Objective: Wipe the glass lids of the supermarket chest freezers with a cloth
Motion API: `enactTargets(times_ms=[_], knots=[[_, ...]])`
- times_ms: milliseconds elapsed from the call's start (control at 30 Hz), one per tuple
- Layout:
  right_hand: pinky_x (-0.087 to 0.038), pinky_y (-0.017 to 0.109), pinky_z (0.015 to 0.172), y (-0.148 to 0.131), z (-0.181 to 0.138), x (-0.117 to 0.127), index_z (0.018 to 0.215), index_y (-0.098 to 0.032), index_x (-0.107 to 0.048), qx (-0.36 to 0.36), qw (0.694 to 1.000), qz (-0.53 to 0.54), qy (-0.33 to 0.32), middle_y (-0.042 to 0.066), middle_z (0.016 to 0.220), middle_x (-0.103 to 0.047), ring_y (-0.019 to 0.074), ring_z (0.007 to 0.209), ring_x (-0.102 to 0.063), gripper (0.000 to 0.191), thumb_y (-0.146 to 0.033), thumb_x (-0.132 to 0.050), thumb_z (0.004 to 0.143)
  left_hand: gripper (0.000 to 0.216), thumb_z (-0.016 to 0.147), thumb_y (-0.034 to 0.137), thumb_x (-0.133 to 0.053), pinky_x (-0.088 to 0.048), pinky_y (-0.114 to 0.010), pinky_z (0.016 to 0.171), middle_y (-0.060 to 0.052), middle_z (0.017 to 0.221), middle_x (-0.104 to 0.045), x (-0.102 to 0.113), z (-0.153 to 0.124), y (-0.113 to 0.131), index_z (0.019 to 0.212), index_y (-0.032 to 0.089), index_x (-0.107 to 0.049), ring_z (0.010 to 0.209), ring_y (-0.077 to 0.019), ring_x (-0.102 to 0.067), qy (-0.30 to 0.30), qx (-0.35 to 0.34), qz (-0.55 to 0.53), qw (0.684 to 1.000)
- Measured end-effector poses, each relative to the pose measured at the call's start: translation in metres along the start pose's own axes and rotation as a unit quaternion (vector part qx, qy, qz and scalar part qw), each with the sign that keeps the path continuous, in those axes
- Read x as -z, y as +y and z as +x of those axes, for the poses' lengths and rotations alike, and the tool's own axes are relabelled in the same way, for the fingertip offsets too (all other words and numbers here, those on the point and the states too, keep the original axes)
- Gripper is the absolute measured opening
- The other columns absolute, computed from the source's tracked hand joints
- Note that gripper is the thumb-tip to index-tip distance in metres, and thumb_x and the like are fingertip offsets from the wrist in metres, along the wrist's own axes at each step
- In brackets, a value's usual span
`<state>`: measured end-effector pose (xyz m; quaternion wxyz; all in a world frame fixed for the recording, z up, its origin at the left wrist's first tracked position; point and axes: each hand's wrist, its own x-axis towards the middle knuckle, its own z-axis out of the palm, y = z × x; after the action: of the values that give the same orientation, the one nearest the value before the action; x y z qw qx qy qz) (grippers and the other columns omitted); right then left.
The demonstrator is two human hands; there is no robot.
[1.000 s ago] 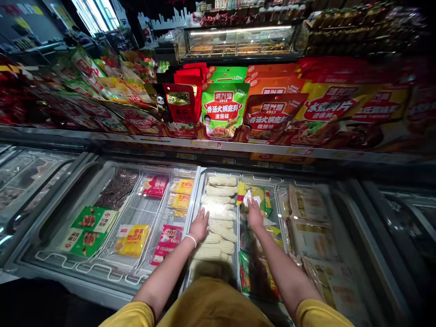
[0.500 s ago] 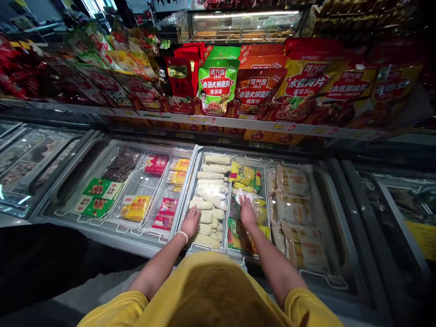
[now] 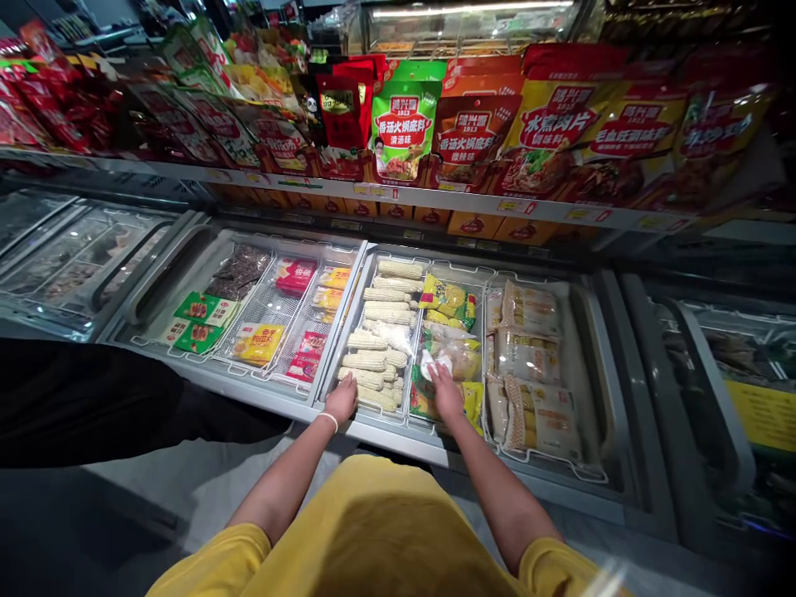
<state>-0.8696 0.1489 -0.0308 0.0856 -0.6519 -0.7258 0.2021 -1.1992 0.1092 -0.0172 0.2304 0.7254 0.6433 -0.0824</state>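
My right hand (image 3: 448, 399) lies on the freezer's glass lid (image 3: 588, 365), pressing a white cloth (image 3: 429, 363) under its fingers. Frozen packs in yellow and green bags (image 3: 445, 293) show through the glass around it. My left hand (image 3: 342, 400) rests on the lid near its front edge, fingers spread and holding nothing. Beneath and beside that hand are several pale corn cobs (image 3: 364, 361) in a wire basket. Part of the cloth is hidden by my right fingers.
Brown-and-clear packs (image 3: 528, 356) fill the basket on the right. Another glass-topped section (image 3: 242, 307) with boxed and bagged food adjoins on the left. Above runs a shelf edge (image 3: 448, 196) lined with seasoning pouches (image 3: 407, 128). A dark-clothed leg (image 3: 124, 406) stands at left.
My right hand has slid the white cloth towards me across the glass. My left hand has also moved nearer the front edge. The view has shifted slightly downward.
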Motion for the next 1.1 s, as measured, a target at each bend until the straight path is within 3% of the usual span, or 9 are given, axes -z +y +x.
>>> enactTargets(times_ms=[100,200,367,500,667,800,933,1033,1100], knots=[[-0.026,0.043,0.119,0.012,-0.011,-0.002,0.153,-0.024,-0.035,-0.072,0.997,0.011,0.038,0.002,0.163,-0.022,0.0218,0.151,-0.012,0.08,0.003,-0.033,0.078,0.059,0.088,0.016,-0.05,-0.024,-0.034,0.121,-0.02,0.16,-0.025,-0.011,-0.01,-0.001,0.145,0.006,-0.036,0.149,-0.0237,-0.021,0.0,-0.014,0.005,1.0],[-0.025,0.044,0.119,-0.019,-0.029,-0.033,0.154,-0.02,-0.031,-0.117,0.99,0.032,0.071,0.005,0.163,-0.023,0.0226,0.151,-0.009,0.079,0.001,-0.034,0.079,0.058,0.088,0.013,-0.05,-0.026,-0.033,0.12,-0.019,0.159,-0.029,-0.009,-0.014,-0.002,0.145,0.008,-0.038,0.148,-0.0236,-0.024,0.002,-0.031,0.019,0.999],[-0.025,0.042,0.119,-0.091,-0.056,-0.088,0.151,-0.029,-0.038,0.062,0.997,0.025,-0.037,-0.001,0.162,-0.026,0.018,0.15,-0.013,0.077,0.003,-0.033,0.081,0.039,0.088,0.015,-0.052,-0.047,-0.038,0.103,-0.02,0.148,-0.046,0.015,-0.007,-0.009,0.127,0.012,-0.058,0.128,-0.0286,-0.054,0.004,-0.058,0.04,0.998],[-0.028,0.042,0.118,-0.086,-0.048,-0.074,0.149,-0.035,-0.039,0.13,0.987,0.005,-0.091,-0.005,0.16,-0.03,0.0155,0.149,-0.018,0.081,0.004,-0.035,0.079,0.028,0.087,0.016,-0.056,-0.045,-0.037,0.104,-0.014,0.129,-0.061,0.036,-0.002,-0.028,0.114,0.017,-0.064,0.122,-0.0265,-0.057,-0.002,-0.11,0.045,0.993],[-0.026,0.04,0.119,-0.077,-0.02,-0.048,0.151,-0.023,-0.038,-0.093,0.995,0.017,0.04,0.002,0.162,-0.026,0.0197,0.151,-0.013,0.08,0.004,-0.035,0.075,0.034,0.09,0.014,-0.051,-0.028,-0.045,0.118,-0.013,0.141,-0.053,0.053,0.0,-0.059,0.122,0.018,-0.061,0.14,-0.0269,-0.037,0.063,-0.138,0.049,0.987],[-0.027,0.038,0.119,-0.142,-0.022,-0.088,0.152,-0.017,-0.037,-0.183,0.976,0.044,0.11,0.006,0.163,-0.024,0.0207,0.151,-0.011,0.081,0.004,-0.033,0.074,0.049,0.088,0.01,-0.051,-0.027,-0.045,0.118,-0.014,0.156,-0.034,0.061,0.008,-0.082,0.136,0.018,-0.051,0.147,-0.028,-0.026,0.103,-0.104,0.045,0.988],[-0.032,0.041,0.116,-0.194,-0.032,-0.125,0.151,-0.027,-0.038,-0.011,0.999,0.038,0.034,0.001,0.162,-0.025,0.0185,0.15,-0.014,0.082,0.004,-0.037,0.075,0.053,0.089,0.009,-0.048,-0.027,-0.044,0.118,-0.013,0.159,-0.029,0.072,0.018,-0.105,0.14,0.02,-0.046,0.148,-0.027,-0.022,0.109,-0.107,0.042,0.987],[-0.034,0.039,0.115,-0.172,-0.025,-0.106,0.146,-0.036,-0.044,0.102,0.994,0.015,-0.042,-0.004,0.159,-0.033,0.0159,0.147,-0.024,0.081,0.004,-0.041,0.077,0.058,0.087,0.008,-0.049,-0.026,-0.041,0.119,-0.014,0.16,-0.025,0.077,0.023,-0.118,0.144,0.019,-0.041,0.149,-0.0262,-0.021,0.102,-0.105,0.046,0.988],[-0.033,0.037,0.115,-0.138,-0.014,-0.078,0.145,-0.035,-0.046,0.037,0.999,0.0,-0.026,-0.003,0.159,-0.034,0.0169,0.146,-0.028,0.077,0.003,-0.044,0.077,0.064,0.085,0.006,-0.05,-0.028,-0.039,0.118,-0.016,0.16,-0.026,0.078,0.026,-0.124,0.146,0.016,-0.037,0.148,-0.0263,-0.023,0.082,-0.101,0.049,0.99]])
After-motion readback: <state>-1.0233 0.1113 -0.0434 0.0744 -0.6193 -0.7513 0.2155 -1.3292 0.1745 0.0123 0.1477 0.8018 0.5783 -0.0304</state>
